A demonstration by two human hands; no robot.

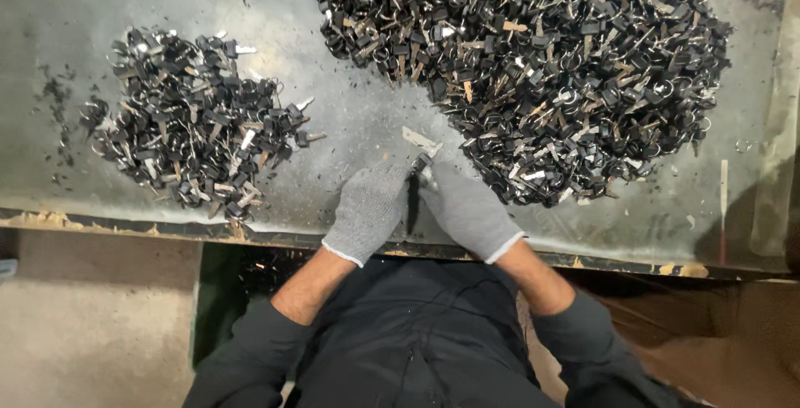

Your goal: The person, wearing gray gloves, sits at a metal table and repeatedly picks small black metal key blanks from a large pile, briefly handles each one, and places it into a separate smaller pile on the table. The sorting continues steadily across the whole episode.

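Observation:
Both my hands wear grey knit gloves and meet near the front edge of a grey metal table (350, 116). My left hand (367, 210) and my right hand (467, 209) are closed together on a small black-headed key (421, 163) with a silver blade. A narrow dark piece (411, 204) shows between the two gloves. A flat metal blade (419, 139) lies on the table just beyond my fingertips.
A very large heap of black-headed keys on rings (533, 58) fills the far right. A smaller heap of the same keys (192, 120) lies at the left. Black shavings dot the table. The table's worn front edge (125, 229) runs below my wrists.

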